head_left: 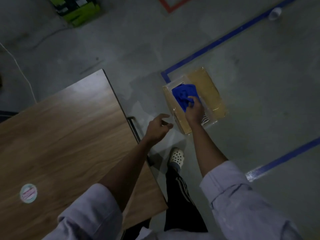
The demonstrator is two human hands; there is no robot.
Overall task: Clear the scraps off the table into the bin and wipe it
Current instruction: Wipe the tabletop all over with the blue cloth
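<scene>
Rolled sleeves [242, 196] nearest the lens; your right hand [194, 112] grips the blue cloth [184, 95] over a plastic-wrapped tan package [213, 90] on the floor beside the table [60, 135]; your left hand [158, 127] hangs loosely open, empty, just off the table edge; tabletop shows no scraps, only a round sticker [28, 193]; no bin visible; wiping likely remains.

No legible text anywhere. Round sticker [28, 193] on the wooden table [69, 135] carries pinkish print, perhaps lettering, too blurred to read. Green box [78, 11] on floor: markings unreadable.
</scene>
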